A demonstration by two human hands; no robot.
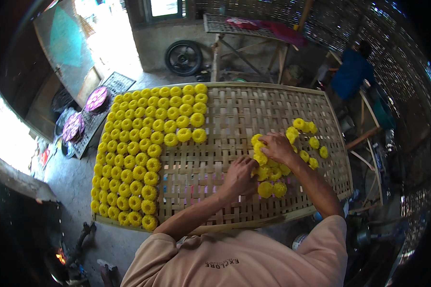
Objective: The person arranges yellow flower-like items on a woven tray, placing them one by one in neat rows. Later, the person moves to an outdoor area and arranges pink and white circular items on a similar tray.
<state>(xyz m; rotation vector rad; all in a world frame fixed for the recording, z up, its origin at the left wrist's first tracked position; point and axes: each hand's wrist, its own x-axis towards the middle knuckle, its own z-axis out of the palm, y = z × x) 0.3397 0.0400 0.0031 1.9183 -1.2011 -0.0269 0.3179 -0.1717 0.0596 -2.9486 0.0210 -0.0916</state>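
A large woven bamboo tray [234, 110] lies in front of me. Yellow ring-shaped pieces [124, 190], like small doughnuts with a rough surface, stand in close rows over its left part. On the right part, a looser heap of the same yellow rings [274, 173] lies under and around my hands. My right hand [277, 147] is closed on yellow rings at the heap's far left edge. Just nearer to me, my left hand [242, 176] has its fingers curled against a ring at the heap's left side. My fingers partly hide what they grip.
A slatted rack [100, 125] with pink round items stands to the left. Burning wood [61, 256] glows at lower left. Behind the tray are a wheel [183, 58] and a wooden table [225, 25]. A person in blue [352, 74] is at far right.
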